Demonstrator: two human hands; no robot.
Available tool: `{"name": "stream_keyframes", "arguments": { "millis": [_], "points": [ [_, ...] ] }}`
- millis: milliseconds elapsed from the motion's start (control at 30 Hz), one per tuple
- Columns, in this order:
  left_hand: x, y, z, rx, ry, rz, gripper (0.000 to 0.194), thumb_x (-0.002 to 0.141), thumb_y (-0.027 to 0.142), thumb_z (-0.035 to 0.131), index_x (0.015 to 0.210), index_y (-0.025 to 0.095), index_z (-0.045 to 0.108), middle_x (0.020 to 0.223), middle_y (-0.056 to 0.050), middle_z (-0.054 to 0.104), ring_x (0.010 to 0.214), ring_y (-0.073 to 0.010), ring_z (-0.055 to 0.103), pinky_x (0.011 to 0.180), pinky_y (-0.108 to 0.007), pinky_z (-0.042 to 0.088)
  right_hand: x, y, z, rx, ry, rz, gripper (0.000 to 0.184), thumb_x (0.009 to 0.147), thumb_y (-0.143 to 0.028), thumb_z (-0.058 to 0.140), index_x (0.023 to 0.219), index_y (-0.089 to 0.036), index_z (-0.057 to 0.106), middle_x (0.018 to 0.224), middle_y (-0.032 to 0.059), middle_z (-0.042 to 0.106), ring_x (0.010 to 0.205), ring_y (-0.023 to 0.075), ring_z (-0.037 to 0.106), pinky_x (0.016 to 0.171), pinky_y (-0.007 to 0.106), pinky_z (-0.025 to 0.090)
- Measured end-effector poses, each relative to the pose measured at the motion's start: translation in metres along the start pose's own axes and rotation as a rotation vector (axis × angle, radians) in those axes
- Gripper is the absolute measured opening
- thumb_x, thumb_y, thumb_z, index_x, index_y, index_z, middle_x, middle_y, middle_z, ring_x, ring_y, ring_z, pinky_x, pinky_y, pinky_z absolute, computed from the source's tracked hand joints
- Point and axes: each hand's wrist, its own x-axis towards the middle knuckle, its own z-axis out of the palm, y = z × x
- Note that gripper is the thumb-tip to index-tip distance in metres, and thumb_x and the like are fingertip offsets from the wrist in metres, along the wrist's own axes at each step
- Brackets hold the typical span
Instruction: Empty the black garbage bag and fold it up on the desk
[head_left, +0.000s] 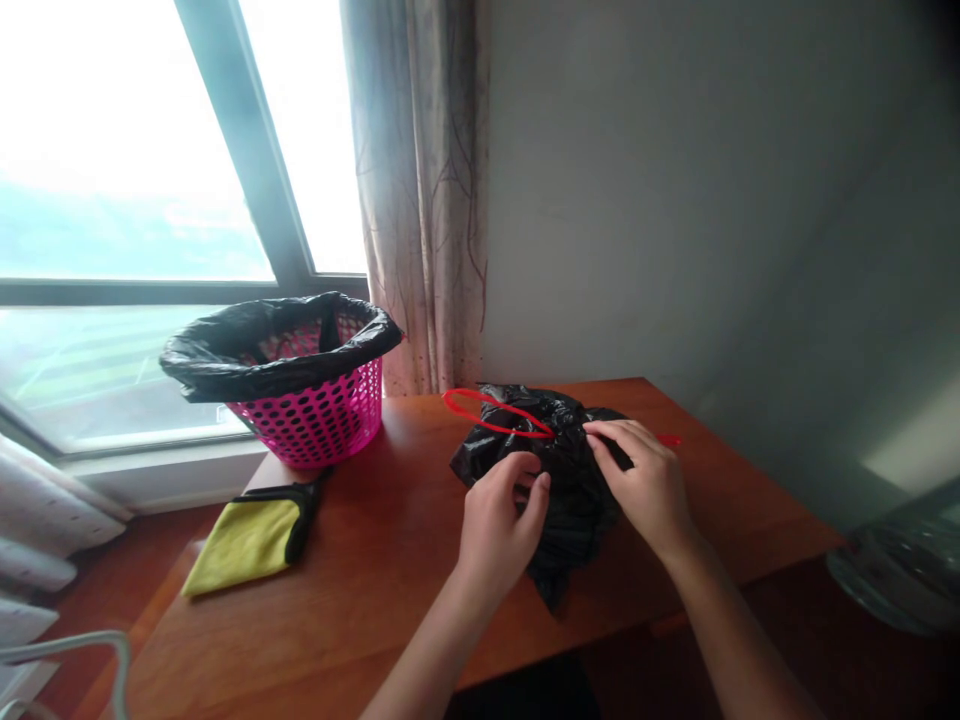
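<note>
A black garbage bag (574,500) with its top gathered lies crumpled on the wooden table. A red drawstring loop (495,425) sticks out of its top to the left, and a short red end shows behind my right hand. My right hand (641,475) pinches the bag's gathered plastic near the top, between thumb and fingers. At the bag's near left side is my left hand (499,515), its fingers curled and its thumb a little apart from them. Nothing shows between those fingertips, though the inner fingers are partly hidden.
A pink perforated basket (315,420) lined with a black bag (225,375) stands on the table (405,560) at the left, by the window. A yellow and black cloth (247,540) lies before it. A clear, rounded container (900,575) sits beyond the table's right edge.
</note>
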Motion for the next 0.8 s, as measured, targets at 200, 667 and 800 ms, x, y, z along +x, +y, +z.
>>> {"name": "stream_keyframes", "arguments": {
  "millis": [200,667,800],
  "points": [
    [-0.006,-0.004,-0.001,-0.054,0.128,-0.113,0.019,0.089,0.036,0.061,0.098,0.020,0.061,0.088,-0.005,0.070,0.077,-0.0176,0.066,0.067,-0.027,0.052,-0.022,-0.022,-0.007,0.041,-0.042,-0.102,0.022,0.092,-0.013,0.053,0.104,-0.025,0.068,0.098,0.0050,0.071,0.097,0.0219,0.064,0.092,0.041,0.052],
    [-0.028,-0.026,-0.010,-0.212,0.035,-0.155,0.018,0.084,0.025,0.062,0.101,0.018,0.062,0.094,-0.006,0.069,0.087,-0.0199,0.067,0.075,-0.029,0.054,-0.057,-0.029,0.005,-0.070,-0.078,-0.141,0.024,0.086,-0.009,0.058,0.100,-0.026,0.069,0.106,0.0082,0.063,0.112,0.0272,0.056,0.098,0.050,0.048],
    [-0.034,-0.034,-0.044,-0.348,-0.163,-0.136,0.022,0.081,0.017,0.061,0.102,0.015,0.064,0.096,-0.009,0.070,0.084,-0.0196,0.068,0.075,-0.029,0.056,-0.067,-0.024,0.002,-0.084,-0.056,-0.144,0.031,0.086,-0.006,0.059,0.105,-0.027,0.070,0.098,0.0065,0.064,0.098,0.0239,0.059,0.090,0.045,0.051]
  ]
}}
